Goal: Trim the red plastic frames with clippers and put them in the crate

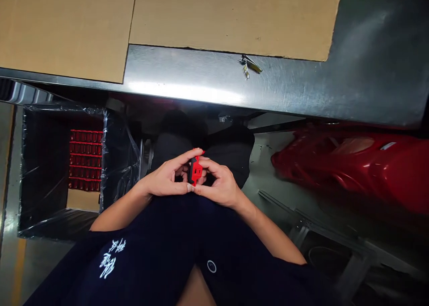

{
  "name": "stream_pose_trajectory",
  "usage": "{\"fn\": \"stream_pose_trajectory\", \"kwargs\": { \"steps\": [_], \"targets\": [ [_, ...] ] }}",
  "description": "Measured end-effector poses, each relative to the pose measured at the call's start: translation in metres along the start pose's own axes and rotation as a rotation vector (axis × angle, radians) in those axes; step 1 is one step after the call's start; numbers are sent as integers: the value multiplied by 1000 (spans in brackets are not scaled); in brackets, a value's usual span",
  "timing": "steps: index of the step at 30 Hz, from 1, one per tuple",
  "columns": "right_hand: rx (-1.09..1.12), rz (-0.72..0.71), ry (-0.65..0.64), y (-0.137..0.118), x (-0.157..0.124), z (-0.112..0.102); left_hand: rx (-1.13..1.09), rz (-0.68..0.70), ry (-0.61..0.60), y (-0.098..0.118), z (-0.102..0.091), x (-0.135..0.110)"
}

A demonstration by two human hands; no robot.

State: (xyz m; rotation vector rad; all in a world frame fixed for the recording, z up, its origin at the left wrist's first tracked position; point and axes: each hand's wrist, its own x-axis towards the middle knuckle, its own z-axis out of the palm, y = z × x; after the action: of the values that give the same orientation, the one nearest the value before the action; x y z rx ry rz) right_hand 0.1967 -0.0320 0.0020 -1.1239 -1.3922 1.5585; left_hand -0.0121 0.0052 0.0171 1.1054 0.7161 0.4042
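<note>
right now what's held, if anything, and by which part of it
A red part, held at its ends and side between the left hand and right hand.

Small part between left hand and right hand, table ahead.
On it, 2 cardboard sheets side by side, a nail clipper by the right sheet's near edge; left, a bin holding 5 rows of parts; right, a large object.
</note>
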Motion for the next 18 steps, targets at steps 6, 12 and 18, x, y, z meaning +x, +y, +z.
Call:
{"fn": "stream_pose_trajectory", "kwargs": {
  "steps": [6,12,18],
  "targets": [
    [-10,10,14,-6,-2,-1,-1,-3,-7,4,1,3],
    [245,70,-144,-12,-3,-9,105,66,3,6,4,-1],
    [456,191,-121,-17,-1,-12,394,75,29,12,2,-6]
  ]
}}
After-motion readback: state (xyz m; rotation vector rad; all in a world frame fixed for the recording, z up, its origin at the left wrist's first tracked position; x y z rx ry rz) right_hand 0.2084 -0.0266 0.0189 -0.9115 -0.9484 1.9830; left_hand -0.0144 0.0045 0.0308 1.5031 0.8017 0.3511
